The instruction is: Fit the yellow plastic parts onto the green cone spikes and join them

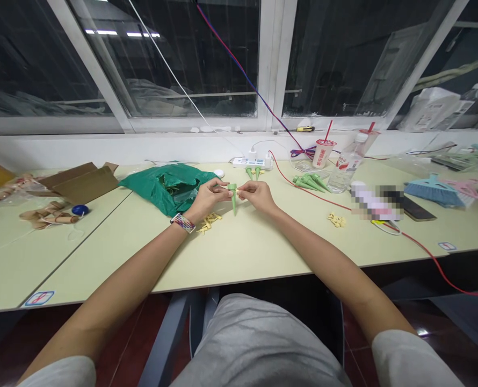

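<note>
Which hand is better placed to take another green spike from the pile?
Right, probably: the right hand sits closer to the pile of green plastic spikes. The left hand is farther off, on the other side of the spike held between them.

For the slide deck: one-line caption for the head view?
Left hand and right hand hold a green plastic spike above a pale table, beside a green bag.

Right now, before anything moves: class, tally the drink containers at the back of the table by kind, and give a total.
Cups with red straws: 2
Plastic bottle: 1
Total: 3
</note>
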### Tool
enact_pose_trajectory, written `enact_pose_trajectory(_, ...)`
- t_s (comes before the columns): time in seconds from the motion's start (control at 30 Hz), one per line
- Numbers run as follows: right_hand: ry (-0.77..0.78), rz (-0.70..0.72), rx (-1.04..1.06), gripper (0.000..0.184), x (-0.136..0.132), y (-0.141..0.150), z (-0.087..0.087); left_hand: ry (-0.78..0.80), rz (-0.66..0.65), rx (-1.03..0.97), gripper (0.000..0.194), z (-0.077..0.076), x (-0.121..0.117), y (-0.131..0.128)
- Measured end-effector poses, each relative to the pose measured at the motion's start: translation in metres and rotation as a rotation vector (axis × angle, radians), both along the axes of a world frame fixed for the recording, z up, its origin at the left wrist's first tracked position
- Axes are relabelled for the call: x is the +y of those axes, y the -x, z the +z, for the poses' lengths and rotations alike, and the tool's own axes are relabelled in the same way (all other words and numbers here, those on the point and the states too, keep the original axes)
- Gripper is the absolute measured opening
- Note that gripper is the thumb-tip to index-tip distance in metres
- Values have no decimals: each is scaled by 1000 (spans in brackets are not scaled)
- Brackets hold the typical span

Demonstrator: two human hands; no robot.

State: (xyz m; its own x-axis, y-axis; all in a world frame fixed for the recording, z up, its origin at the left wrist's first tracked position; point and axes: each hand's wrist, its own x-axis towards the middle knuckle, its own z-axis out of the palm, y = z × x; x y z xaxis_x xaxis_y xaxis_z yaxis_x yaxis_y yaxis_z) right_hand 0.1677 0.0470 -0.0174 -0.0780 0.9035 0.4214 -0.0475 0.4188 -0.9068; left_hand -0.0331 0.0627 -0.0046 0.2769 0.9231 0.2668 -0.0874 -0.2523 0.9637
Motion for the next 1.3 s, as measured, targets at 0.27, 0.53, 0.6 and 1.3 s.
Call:
enact_pose_trajectory(0.27,-26,14,-12,27,2,2,4,4,-5,1,56,12,-6,-5)
enact_pose_trajectory(0.53,-68,-164,-565,20,-25,-62,26,17,36,-65,42,9,-3,-8)
enact_pose_trajectory(0.6,-35,-206,-827,12,-38,-108,35,29,30,-103,40,9,-3,-8)
enact_pose_trajectory(1.3,331,-238,-1249,19,-92,-267,30,91,-18,-75,53,4,-5,-11)
